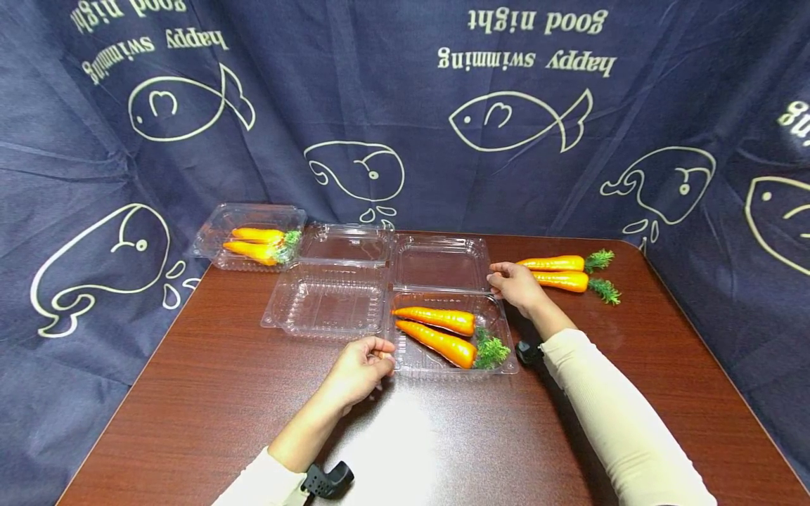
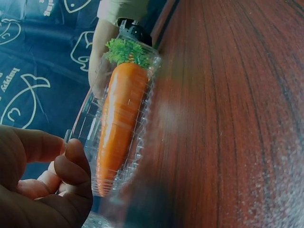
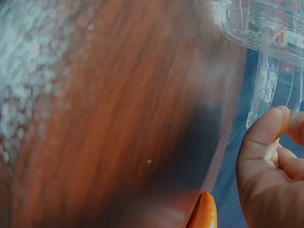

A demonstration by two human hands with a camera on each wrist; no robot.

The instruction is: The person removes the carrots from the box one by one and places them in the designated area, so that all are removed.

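A clear plastic clamshell box (image 1: pixel 418 370) lies opened flat in the middle of the table, its lid (image 1: pixel 439 263) folded back toward the curtain. Two orange carrots (image 1: pixel 441 343) with green tops lie side by side in its tray; one carrot (image 2: pixel 121 114) shows through the wall in the left wrist view. My left hand (image 1: pixel 361 369) pinches the tray's front left corner between thumb and index finger. At the lid's right edge, my right hand (image 1: pixel 519 287) pinches the rim with thumb and fingertips. Part of that grip is hidden in the right wrist view.
Left of the box is another opened clamshell (image 1: pixel 332 309) with nothing inside. A closed clamshell (image 1: pixel 218 242) holding two carrots stands at the back left. Two loose carrots (image 1: pixel 563 282) lie right of my right hand. A blue curtain (image 1: pixel 405 84) hangs behind the brown table (image 1: pixel 221 393).
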